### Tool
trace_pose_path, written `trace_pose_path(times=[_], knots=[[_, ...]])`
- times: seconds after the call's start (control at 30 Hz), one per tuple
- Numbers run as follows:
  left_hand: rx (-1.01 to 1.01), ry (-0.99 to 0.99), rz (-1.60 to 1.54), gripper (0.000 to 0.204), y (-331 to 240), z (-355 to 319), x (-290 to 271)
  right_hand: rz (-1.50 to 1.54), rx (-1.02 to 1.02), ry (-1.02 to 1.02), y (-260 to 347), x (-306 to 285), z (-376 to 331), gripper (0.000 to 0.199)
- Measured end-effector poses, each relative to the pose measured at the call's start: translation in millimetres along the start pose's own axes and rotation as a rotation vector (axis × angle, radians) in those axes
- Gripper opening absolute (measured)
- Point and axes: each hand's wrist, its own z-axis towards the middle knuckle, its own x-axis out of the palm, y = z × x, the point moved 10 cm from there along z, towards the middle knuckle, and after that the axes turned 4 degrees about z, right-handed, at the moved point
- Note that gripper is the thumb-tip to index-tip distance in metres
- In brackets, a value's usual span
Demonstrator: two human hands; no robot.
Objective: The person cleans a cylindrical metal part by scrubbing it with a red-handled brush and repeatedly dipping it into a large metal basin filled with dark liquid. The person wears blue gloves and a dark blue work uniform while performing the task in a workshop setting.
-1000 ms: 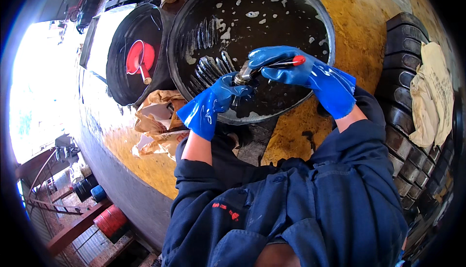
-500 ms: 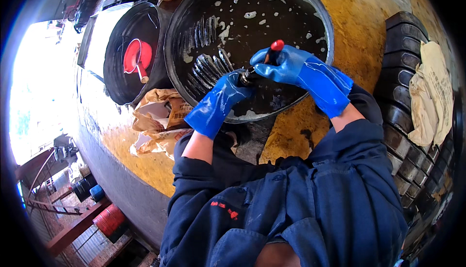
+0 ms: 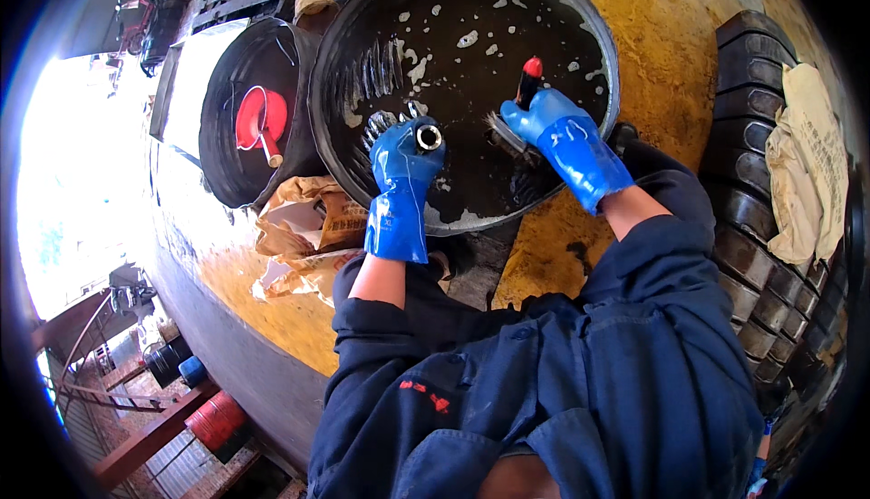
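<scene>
My left hand (image 3: 397,165), in a blue rubber glove, is closed around a hollow metal tube piece (image 3: 429,138) whose round open end faces up. It is above the left part of a wide round basin (image 3: 319,105) of dark liquid with foam patches. My right hand (image 3: 564,136), gloved alike, grips a brush (image 3: 527,87) with a dark, red-tipped handle, over the basin's right side. Its bristles show left of the glove, near the liquid. Several shiny metal parts (image 3: 379,68) lie in a row at the basin's left; my left hand partly covers others.
A black tub (image 3: 217,136) holding a red dipper (image 3: 263,118) stands left of the basin. Crumpled brown paper sacks (image 3: 304,218) lie nearer me. Dark metal blocks (image 3: 748,164) are stacked on the right under a tan sack (image 3: 807,164). Another person's arm (image 3: 761,454) shows at lower right.
My hands have moved apart. The left has gone left with the tube piece, now turned open end up; the right has moved right with the brush, off the tube piece.
</scene>
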Motion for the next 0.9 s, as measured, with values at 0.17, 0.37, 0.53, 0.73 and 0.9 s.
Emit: trace_pose_path(times=[0.17,0.37,0.53,0.73,0.9], knots=[[0.023,0.012,-0.009,0.022,-6,3,-2,0.199,-0.068,0.021,-6,11,13,0.041],[0.067,0.119,0.145,0.031,-17,2,3,1.025,-0.215,0.208,25,31,7,0.040],[0.104,0.150,0.156,0.028,-19,-1,15,0.378,-0.413,0.232,63,22,-24,0.025],[-0.158,0.103,0.045,0.037,19,16,-1,0.283,-0.503,-0.025,63,-16,-40,0.028],[-0.262,-0.177,-0.608,0.038,52,8,-53,0.184,-0.505,-0.101,27,9,-33,0.026]])
